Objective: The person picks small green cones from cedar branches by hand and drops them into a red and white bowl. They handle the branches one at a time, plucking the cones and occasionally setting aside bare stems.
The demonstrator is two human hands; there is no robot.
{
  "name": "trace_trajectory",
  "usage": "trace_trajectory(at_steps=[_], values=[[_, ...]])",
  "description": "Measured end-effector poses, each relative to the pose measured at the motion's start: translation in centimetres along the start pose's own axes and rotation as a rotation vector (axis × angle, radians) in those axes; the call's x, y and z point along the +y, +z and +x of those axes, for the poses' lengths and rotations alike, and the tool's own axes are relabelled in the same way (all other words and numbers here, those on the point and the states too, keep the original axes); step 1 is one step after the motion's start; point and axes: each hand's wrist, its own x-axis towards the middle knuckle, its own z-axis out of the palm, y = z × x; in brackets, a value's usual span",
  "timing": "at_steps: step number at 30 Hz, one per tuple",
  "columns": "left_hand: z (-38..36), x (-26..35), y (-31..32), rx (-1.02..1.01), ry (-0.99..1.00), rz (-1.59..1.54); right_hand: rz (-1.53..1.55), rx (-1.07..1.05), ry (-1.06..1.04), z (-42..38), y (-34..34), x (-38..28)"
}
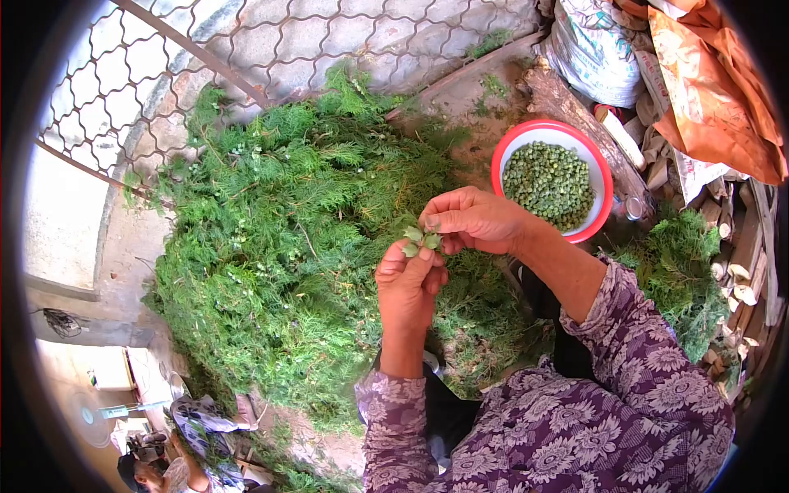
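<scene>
A small cluster of green seed cones (421, 240) sits between my two hands, above the heap of cut conifer branches (271, 246). My left hand (405, 292) is closed, pinching the cluster between thumb and fingers from below. From the right, my right hand (477, 220) is closed with its fingertips at the cluster's edge, touching the cones. A white bowl with a red rim (606, 177) stands to the right of my hands. Many loose green cones (549, 185) fill much of it.
A metal mesh panel (288, 41) borders the heap at the back. White sacks (596, 49) and an orange sack (699, 90) lie at the back right, beside a log (575, 103). More branches (670, 271) lie at right. Another person (177, 472) sits at lower left near a fan (89, 417).
</scene>
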Motion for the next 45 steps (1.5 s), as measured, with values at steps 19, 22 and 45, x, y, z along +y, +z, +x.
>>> trace_trajectory(at_steps=[19,22,45], values=[[0.3,0.3,-0.4,0.083,0.032,0.030,-0.189,0.032,-0.089,-0.6,1.8,-0.9],[0.2,0.5,-0.2,0.087,0.028,0.033,-0.239,0.011,-0.102,-0.3,1.4,-0.6],[0.1,0.4,0.1,0.273,0.108,0.249,0.164,0.022,-0.164,-1.1,0.6,-2.0]])
